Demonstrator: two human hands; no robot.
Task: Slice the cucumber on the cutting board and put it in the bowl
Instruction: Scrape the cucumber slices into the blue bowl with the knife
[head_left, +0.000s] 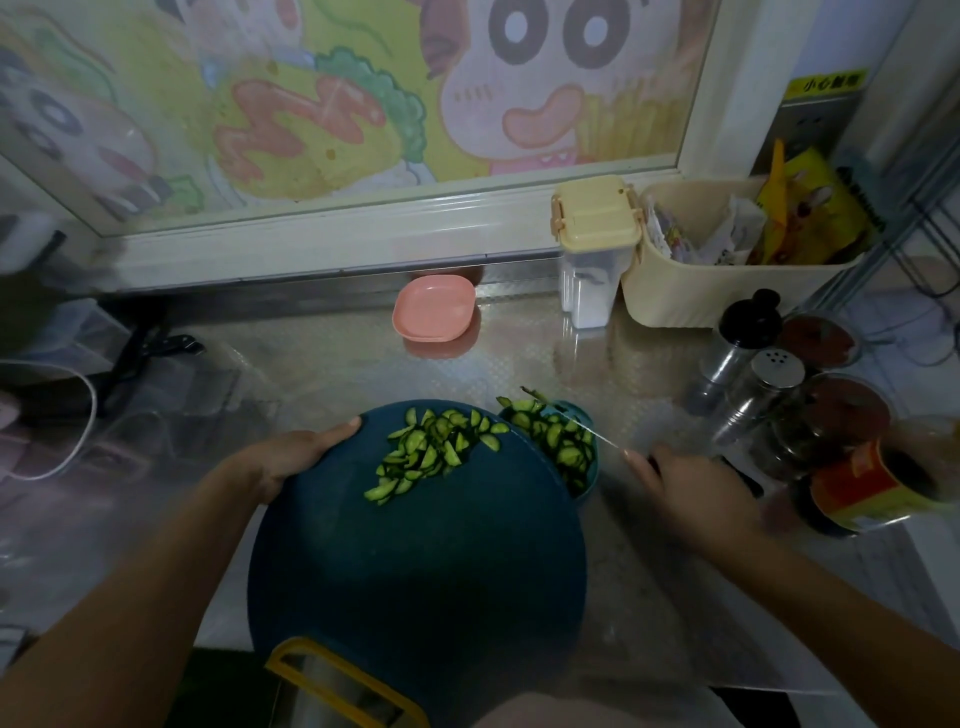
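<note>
A round dark blue cutting board (415, 561) is lifted and tilted, its right edge resting over a small blue bowl (589, 483). My left hand (291, 457) grips the board's upper left rim. Several cucumber slices (431, 452) lie on the board's upper part, and more cucumber slices (558, 436) are inside the bowl. My right hand (696, 493) holds a knife (597, 434) by its dark handle, the blade reaching over the bowl beside the slices. The board hides most of the bowl.
A pink square plate (435, 314) sits at the back of the steel counter (332, 358). Right side: a yellow-lidded container (592, 249), a cream basket (727, 275), spice shakers (763, 384), jars and a red-labelled bottle (872, 483). A yellow-rimmed handle (337, 686) is at the near edge.
</note>
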